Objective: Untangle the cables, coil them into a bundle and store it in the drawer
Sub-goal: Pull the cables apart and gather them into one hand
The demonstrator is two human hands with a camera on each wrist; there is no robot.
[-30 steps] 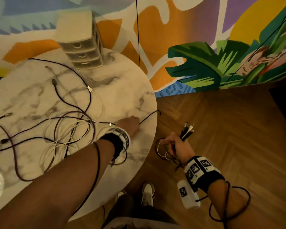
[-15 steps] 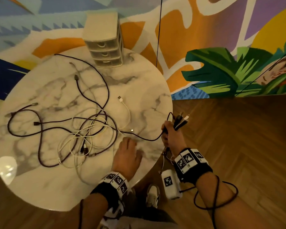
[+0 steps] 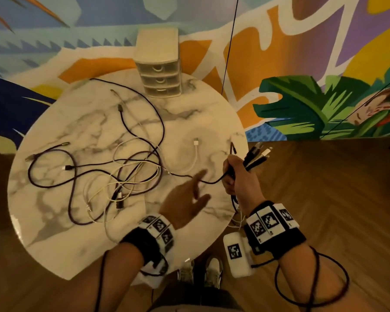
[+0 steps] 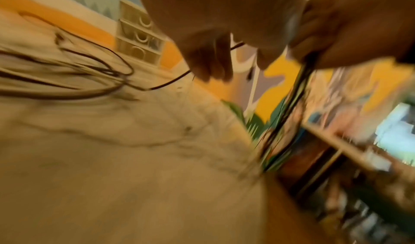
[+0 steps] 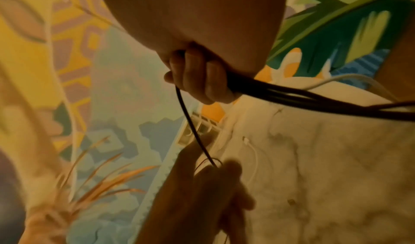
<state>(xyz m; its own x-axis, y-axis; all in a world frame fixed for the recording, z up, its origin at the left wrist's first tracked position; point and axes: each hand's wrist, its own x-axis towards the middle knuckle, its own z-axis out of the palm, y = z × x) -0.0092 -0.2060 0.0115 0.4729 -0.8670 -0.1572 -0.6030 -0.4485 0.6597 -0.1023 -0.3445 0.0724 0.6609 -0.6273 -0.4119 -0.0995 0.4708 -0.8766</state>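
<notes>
A tangle of dark and white cables (image 3: 122, 176) lies spread over the round marble table (image 3: 54, 136). At the table's right edge my right hand (image 3: 233, 174) grips a bunch of cable ends, whose plugs (image 3: 257, 155) stick out above the fist. Their strands (image 5: 292, 95) trail out of my right hand (image 5: 199, 77). One dark cable (image 3: 209, 181) runs from that fist back to the tangle. My left hand (image 3: 198, 188) hovers over the table with straight fingers, right at this cable (image 5: 195, 132). A white cable (image 3: 196, 154) lies loose just beyond.
A small beige drawer unit (image 3: 160, 73) with three closed drawers stands at the table's far edge against the painted wall. Wooden floor (image 3: 324, 188) lies to the right. My shoes (image 3: 200, 273) show below the table's near edge.
My right hand came up to the table edge and took the dark cable's end into its bunch. My left hand lifted off the tabletop and moved right toward that cable.
</notes>
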